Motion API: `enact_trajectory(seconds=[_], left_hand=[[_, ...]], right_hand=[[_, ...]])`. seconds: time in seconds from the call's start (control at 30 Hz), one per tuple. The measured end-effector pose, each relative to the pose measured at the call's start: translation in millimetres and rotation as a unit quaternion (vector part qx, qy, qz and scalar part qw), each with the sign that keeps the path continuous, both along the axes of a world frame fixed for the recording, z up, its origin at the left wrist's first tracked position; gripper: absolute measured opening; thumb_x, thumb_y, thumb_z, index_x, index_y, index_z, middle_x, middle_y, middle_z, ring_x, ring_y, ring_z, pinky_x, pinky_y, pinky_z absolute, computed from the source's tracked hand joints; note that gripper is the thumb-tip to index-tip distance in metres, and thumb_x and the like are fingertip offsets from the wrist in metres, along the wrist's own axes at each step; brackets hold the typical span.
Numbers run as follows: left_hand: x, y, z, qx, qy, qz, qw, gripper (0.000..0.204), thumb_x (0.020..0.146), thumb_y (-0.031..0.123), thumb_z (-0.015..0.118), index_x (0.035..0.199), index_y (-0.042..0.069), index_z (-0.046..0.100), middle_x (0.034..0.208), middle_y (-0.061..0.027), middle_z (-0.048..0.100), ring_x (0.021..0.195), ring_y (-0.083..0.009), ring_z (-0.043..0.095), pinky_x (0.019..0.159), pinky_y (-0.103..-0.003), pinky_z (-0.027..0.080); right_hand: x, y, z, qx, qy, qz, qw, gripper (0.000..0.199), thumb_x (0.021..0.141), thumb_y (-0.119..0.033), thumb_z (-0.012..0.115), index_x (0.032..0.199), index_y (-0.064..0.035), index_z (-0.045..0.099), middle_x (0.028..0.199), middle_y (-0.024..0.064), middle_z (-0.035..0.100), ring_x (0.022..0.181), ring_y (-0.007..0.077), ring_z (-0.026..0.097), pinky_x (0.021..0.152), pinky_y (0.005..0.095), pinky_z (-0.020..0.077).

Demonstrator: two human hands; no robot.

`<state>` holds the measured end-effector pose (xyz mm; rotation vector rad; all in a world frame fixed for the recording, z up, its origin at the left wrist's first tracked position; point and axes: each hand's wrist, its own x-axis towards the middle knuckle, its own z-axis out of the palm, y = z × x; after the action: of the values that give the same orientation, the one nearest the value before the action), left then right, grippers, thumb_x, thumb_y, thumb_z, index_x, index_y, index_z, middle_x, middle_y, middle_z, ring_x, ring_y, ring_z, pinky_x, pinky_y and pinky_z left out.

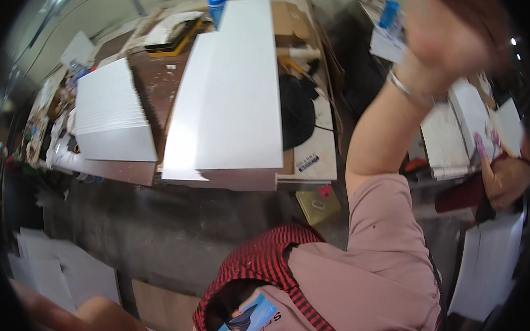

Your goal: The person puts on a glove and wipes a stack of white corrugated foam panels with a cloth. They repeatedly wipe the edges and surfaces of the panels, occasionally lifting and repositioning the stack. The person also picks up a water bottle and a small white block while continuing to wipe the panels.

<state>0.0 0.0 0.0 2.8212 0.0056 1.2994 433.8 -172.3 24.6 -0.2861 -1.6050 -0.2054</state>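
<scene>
The right hand (457,29) is hanging raised at upper right, blurred and partly lost in shadow, so whether its grip is standing apart, together or clamped on something I cannot tell; the left arm (104,321) is showing at the lower left rim, its grip too dark and cropped to read. Neither is visibly touching the white panels. Inward from them, a tall central stack of white panels (230,89) is resting on the desk (147,81), and a smaller stack with stepped edges (113,114) is sitting to its left (a blue bottle (216,7) is standing behind). Judging by this layout, those two piles are looking already gathered, while loose white sheets (71,268) are lying apart at lower left; how many are left to handle is not showing. Farther right, another person's hand (493,173) is reaching to a white panel (469,113).
</scene>
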Motion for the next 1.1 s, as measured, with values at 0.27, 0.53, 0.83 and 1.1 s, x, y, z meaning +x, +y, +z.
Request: enact_trajectory(seconds=[0.27, 0.53, 0.83, 1.1], left_hand=[[126, -18, -112, -0.361, 0.371, -0.094, 0.85, 0.022, 0.078, 0.004, 0.075, 0.099, 0.0, 0.074, 0.079, -0.0133, 0.072, 0.069, -0.0189, 0.07, 0.061, -0.027, 0.053], [181, -54, -263, -0.452, 0.485, -0.148, 0.734, 0.023, 0.09, 0.013, 0.069, 0.11, 0.002, 0.071, 0.091, -0.0174, 0.072, 0.077, -0.0281, 0.069, 0.071, -0.035, 0.055], [186, -60, -299, -0.556, 0.513, -0.087, 0.648, 0.025, 0.092, 0.014, 0.069, 0.114, 0.001, 0.07, 0.088, -0.0111, 0.073, 0.079, -0.0125, 0.067, 0.074, -0.029, 0.054], [177, -60, -337, -0.674, 0.476, -0.081, 0.559, 0.022, 0.094, 0.011, 0.069, 0.11, -0.004, 0.07, 0.092, -0.0063, 0.073, 0.083, -0.0092, 0.066, 0.075, -0.024, 0.054]], right_hand=[[156, 32, -124, -0.413, 0.26, -0.248, 0.837, 0.026, 0.09, -0.028, 0.066, 0.085, -0.0038, 0.073, 0.078, 0.0075, 0.074, 0.066, 0.0167, 0.072, 0.063, 0.0292, 0.059], [220, 103, -324, -0.713, 0.13, -0.522, 0.45, 0.029, 0.086, -0.016, 0.062, 0.102, 0.0043, 0.073, 0.112, 0.0272, 0.069, 0.108, 0.0419, 0.067, 0.093, 0.0437, 0.0538], [266, 133, -379, -0.785, 0.112, -0.484, 0.37, 0.062, 0.087, -0.053, 0.067, 0.12, -0.0002, 0.069, 0.129, 0.0208, 0.065, 0.12, 0.0337, 0.062, 0.099, 0.042, 0.0504], [262, 169, -382, -0.831, 0.096, -0.462, 0.296, 0.054, 0.082, -0.03, 0.063, 0.13, -0.0049, 0.063, 0.13, 0.0164, 0.064, 0.116, 0.0306, 0.066, 0.091, 0.0435, 0.0552]])
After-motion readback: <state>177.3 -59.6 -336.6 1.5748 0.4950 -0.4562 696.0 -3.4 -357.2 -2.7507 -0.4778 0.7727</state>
